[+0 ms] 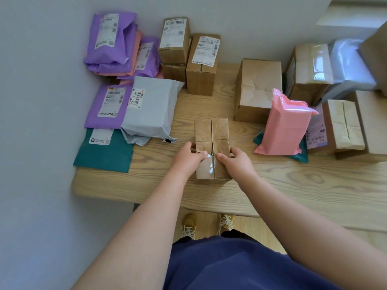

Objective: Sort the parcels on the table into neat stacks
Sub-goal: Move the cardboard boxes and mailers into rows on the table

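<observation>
Brown taped box sits on the wooden table, grasped between left hand and right hand, thumbs pressing its top.

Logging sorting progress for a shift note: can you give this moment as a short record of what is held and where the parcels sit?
held: taped brown box, middle of the table
left hand: grips the box's left side
right hand: grips its right side
back left: purple mailers, piled
left side: grey mailer and teal mailer, lying flat
back centre: labelled boxes, upright
right: pink mailer, propped up
</observation>
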A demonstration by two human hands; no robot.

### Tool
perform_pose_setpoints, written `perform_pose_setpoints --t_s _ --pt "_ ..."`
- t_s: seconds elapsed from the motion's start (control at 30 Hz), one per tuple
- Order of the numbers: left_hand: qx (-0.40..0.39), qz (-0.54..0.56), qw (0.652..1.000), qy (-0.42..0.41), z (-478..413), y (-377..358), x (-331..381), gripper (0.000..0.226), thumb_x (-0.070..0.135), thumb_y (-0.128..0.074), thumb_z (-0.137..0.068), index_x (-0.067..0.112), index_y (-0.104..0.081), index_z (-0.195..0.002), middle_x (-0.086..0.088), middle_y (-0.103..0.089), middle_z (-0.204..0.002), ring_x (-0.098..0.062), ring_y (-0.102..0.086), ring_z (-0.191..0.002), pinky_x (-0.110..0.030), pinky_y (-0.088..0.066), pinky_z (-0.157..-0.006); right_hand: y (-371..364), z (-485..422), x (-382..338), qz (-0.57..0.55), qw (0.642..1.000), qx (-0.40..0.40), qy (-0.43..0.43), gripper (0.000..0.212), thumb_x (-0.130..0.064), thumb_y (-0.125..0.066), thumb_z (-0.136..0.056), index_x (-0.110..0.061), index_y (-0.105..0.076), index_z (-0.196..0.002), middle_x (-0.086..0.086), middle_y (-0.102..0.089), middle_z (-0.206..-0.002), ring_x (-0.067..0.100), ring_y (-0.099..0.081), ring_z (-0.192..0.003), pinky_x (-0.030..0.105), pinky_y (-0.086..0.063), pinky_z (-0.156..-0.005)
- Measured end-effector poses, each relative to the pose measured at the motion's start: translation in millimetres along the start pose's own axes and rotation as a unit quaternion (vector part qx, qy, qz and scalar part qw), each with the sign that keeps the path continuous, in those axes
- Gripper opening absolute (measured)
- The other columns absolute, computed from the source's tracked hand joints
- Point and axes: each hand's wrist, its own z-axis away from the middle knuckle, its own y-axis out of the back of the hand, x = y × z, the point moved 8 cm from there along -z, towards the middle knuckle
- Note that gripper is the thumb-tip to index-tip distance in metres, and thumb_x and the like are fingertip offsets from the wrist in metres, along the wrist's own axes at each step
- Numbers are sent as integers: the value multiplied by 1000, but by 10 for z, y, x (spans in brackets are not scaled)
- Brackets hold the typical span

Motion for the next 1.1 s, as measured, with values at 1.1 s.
perform_pose_setpoints --t_s 1.1 --pt "-65 0 998 0 -18 -166 102 14 25 -63 -95 28 -63 -109 4 -70 -112 -20 -66 -106 -36 -52 -95 103 -108 -70 100 995 -2 5 60 -44 -59 -95 -14 -45 -145 4 -59 -135 25 -59 -119 44 -50 -100"
